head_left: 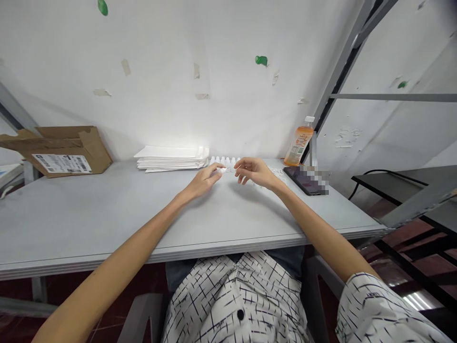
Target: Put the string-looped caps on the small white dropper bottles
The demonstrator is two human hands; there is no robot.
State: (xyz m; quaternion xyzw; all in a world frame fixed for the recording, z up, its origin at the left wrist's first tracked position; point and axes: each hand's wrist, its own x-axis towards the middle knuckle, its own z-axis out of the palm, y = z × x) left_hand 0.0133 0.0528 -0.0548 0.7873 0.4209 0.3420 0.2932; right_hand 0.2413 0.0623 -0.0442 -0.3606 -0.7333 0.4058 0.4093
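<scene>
My left hand (pixel 205 180) is above the table with thumb and index finger closed on a small white piece (pixel 223 170), too small to name more exactly. Facing it, my right hand (pixel 256 172) has loosely curved fingers set apart, and I make out nothing held in them. A row of small white pointed caps or nozzles (pixel 223 161) stands upright just behind both hands. More small clear or white bits (pixel 278 174) lie beside my right hand, partly hidden by it.
On the grey table (pixel 117 214), a stack of white envelopes or flat packs (pixel 171 158) lies left of the row. An open cardboard box (pixel 67 150) stands far left. An orange drink bottle (pixel 300 142) and a dark phone (pixel 303 180) are at right, near a metal frame (pixel 342 62).
</scene>
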